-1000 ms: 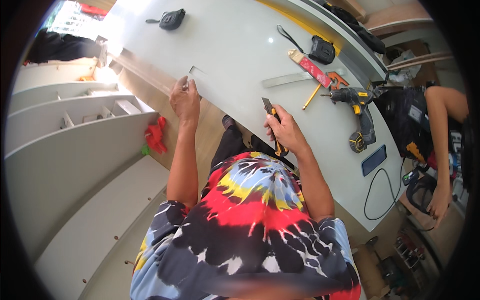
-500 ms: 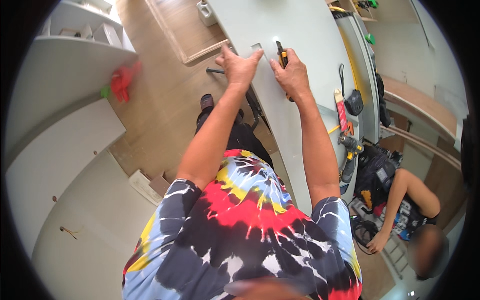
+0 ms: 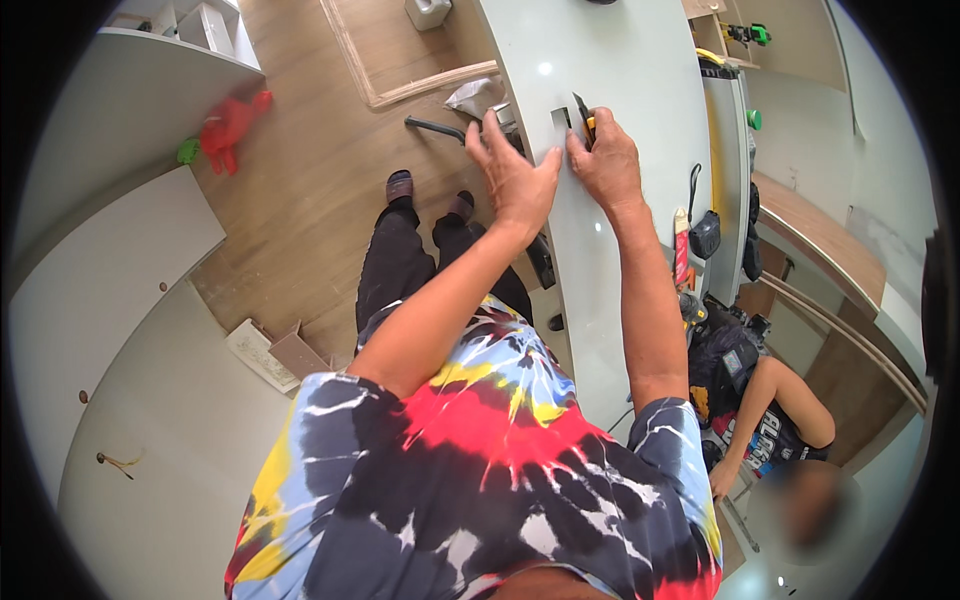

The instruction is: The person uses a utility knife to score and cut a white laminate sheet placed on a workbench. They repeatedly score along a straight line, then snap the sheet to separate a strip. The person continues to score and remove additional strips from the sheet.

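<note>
My right hand [image 3: 608, 165] is closed on a utility knife [image 3: 591, 127] with a yellow and black handle, its dark blade pointing away from me. It rests low over a long pale glossy panel [image 3: 640, 60], beside a small rectangular cutout [image 3: 560, 118]. A dark patch shows at the cutout's right side; I cannot tell what it is. My left hand [image 3: 518, 188] is open and empty, its fingers spread at the panel's left edge. Its thumb tip is close to the cutout's near end.
A tape measure [image 3: 706, 235] and a red-and-white tool [image 3: 682, 250] lie along the panel's right side. Left of the panel are a clear plastic bag [image 3: 474, 97], a wooden frame [image 3: 425, 88] and a white jug [image 3: 428, 12]. Another person's arm [image 3: 752, 420] is at lower right.
The view has shifted. My left hand has moved back nearer to me, its fingers spreading wider. My right hand keeps the utility knife and has come closer to the cutout.
</note>
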Demonstrator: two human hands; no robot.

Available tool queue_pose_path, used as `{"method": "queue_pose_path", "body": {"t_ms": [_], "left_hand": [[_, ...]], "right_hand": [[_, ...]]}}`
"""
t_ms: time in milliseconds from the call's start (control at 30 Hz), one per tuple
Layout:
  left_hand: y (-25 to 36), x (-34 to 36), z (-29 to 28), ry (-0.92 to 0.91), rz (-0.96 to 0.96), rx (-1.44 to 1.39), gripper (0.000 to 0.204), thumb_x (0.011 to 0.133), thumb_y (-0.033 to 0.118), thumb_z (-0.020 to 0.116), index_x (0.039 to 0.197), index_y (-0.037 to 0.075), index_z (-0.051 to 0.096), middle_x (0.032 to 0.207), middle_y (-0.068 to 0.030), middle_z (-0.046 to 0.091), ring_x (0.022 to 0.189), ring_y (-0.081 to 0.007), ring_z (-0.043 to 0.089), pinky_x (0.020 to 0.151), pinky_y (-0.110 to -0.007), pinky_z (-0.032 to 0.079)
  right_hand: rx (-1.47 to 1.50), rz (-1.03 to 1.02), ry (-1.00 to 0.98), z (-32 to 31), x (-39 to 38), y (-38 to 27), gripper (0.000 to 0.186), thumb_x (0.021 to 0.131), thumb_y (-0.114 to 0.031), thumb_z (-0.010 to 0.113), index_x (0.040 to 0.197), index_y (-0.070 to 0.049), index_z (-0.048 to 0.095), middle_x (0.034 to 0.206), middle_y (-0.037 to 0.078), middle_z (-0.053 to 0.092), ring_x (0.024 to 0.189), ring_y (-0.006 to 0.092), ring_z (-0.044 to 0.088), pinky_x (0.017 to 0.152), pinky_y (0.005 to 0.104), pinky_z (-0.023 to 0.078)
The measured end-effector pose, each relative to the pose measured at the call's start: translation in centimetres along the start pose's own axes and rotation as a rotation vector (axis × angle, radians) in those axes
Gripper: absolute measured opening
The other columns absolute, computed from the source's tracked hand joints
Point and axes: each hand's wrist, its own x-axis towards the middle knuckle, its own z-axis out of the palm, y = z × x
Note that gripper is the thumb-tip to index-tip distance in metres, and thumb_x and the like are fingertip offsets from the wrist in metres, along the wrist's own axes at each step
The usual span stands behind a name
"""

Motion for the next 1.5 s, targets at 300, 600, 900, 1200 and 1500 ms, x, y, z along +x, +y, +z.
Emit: {"method": "queue_pose_path", "body": {"t_ms": [300,600,900,1200,1500], "left_hand": [[-0.4,1.6,4.1,-0.068,-0.471,-0.530,0.046,0.080,0.034,0.086,0.096,-0.007,0.075,0.095,-0.0179,0.077,0.083,-0.0265,0.074,0.077,-0.038,0.058],[0.4,3.3,3.5,-0.039,-0.363,-0.191,0.045,0.068,0.027,0.081,0.090,-0.011,0.069,0.090,-0.0300,0.073,0.089,-0.0430,0.074,0.085,-0.044,0.059],[-0.5,3.4,3.3,-0.154,-0.305,-0.256,0.040,0.070,0.023,0.080,0.096,-0.006,0.070,0.092,-0.0247,0.075,0.089,-0.0385,0.075,0.084,-0.043,0.059],[-1.7,2.0,3.5,-0.162,-0.258,-0.295,0.052,0.067,0.019,0.083,0.111,-0.003,0.064,0.102,-0.0211,0.075,0.098,-0.0355,0.074,0.092,-0.042,0.058],[-0.6,2.0,2.9,-0.164,-0.247,-0.263,0.049,0.068,0.017,0.080,0.110,-0.002,0.063,0.099,-0.0212,0.075,0.096,-0.0365,0.074,0.090,-0.042,0.058]], "right_hand": [[0.142,0.157,-0.033,-0.5,0.1,0.1,0.042,0.086,-0.029,0.080,0.110,0.000,0.060,0.075,0.019,0.069,0.067,0.0345,0.070,0.065,0.0428,0.055],[0.223,0.105,-0.084,-1.5,-0.2,0.4,0.030,0.102,-0.030,0.063,0.112,-0.002,0.059,0.077,0.015,0.067,0.068,0.0310,0.066,0.068,0.0406,0.054],[-0.074,0.119,-0.357,-4.6,-2.4,-0.5,0.023,0.103,-0.024,0.055,0.109,-0.003,0.054,0.087,0.025,0.071,0.085,0.0452,0.069,0.076,0.0552,0.053],[-0.052,0.150,-0.345,-4.1,-3.5,-1.0,0.026,0.103,-0.024,0.057,0.111,0.000,0.058,0.086,0.027,0.069,0.083,0.0476,0.067,0.076,0.0540,0.050],[-0.143,0.154,-0.316,-3.0,-3.6,-1.2,0.021,0.101,-0.021,0.056,0.109,-0.002,0.059,0.085,0.027,0.069,0.084,0.0489,0.068,0.077,0.0566,0.053]]}}
